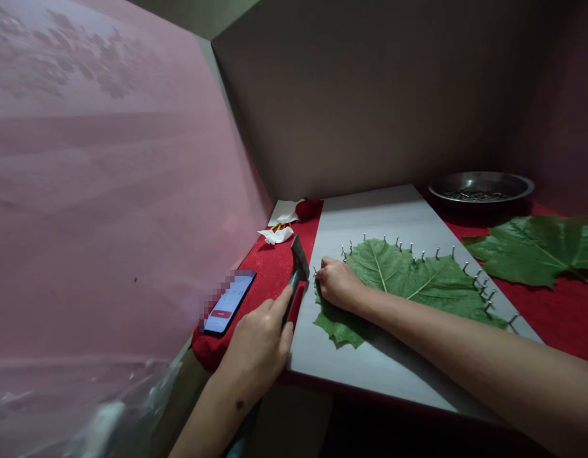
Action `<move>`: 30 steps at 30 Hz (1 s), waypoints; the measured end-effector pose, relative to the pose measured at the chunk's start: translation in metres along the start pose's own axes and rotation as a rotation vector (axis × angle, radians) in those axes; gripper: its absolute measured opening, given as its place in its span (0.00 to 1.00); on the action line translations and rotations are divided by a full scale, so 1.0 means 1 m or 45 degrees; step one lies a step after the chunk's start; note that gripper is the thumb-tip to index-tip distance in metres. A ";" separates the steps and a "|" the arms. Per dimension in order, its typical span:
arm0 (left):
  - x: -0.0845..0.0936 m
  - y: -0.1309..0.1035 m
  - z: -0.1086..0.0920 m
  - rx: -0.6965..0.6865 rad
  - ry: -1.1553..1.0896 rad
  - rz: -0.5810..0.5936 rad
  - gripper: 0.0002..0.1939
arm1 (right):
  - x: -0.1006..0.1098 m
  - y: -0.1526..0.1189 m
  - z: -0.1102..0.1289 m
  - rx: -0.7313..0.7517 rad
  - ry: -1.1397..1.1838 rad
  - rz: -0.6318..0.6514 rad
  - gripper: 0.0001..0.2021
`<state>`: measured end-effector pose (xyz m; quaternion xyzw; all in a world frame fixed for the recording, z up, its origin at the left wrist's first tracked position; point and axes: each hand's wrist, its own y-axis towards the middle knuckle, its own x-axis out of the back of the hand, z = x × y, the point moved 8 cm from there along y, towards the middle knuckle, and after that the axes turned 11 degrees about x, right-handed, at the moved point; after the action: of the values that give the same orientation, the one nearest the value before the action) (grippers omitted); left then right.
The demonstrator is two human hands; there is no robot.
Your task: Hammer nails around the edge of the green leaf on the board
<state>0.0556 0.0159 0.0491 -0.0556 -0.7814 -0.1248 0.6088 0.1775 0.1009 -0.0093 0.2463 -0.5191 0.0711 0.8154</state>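
My left hand (261, 332) is wrapped round the handle of a hammer (300, 257), its head raised near the left edge of a white board (370, 213). On that board lies a large green leaf (427, 280), with several upright nails (437, 252) standing along its far and right edges. At the leaf's left side, my right hand (340, 286) is closed in a pinch on a nail (315, 272), whose head shows just beyond the fingertips. The hammer head is apart from this nail, a little to its left. My right forearm hides part of the leaf.
A metal bowl (482, 187) of loose nails stands at the back right. A second leaf (536, 248) lies on the red cloth (527, 318). On the left are a lit phone (229, 302), crumpled white tissue (277, 236) and a red ball-like thing (306, 209). Pink sheeting (131, 222) hangs at left.
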 end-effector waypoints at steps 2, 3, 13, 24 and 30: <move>0.006 -0.004 0.007 0.029 -0.108 -0.075 0.27 | 0.001 0.002 -0.001 -0.002 0.008 0.019 0.11; 0.008 -0.006 0.010 0.044 -0.160 -0.112 0.27 | 0.001 0.003 -0.002 -0.003 0.012 0.037 0.11; 0.000 -0.026 0.028 0.188 -0.406 -0.153 0.26 | 0.022 0.007 -0.011 -0.170 0.271 0.110 0.15; 0.001 -0.054 0.017 0.109 -0.573 -0.062 0.25 | 0.030 0.005 0.001 0.014 0.378 0.215 0.15; 0.000 -0.051 0.033 0.293 -0.762 -0.052 0.25 | 0.068 -0.007 0.011 0.082 0.549 0.044 0.12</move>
<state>0.0129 -0.0248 0.0351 -0.0049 -0.9357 -0.0260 0.3517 0.2018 0.0800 0.0522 0.2425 -0.3343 0.1527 0.8978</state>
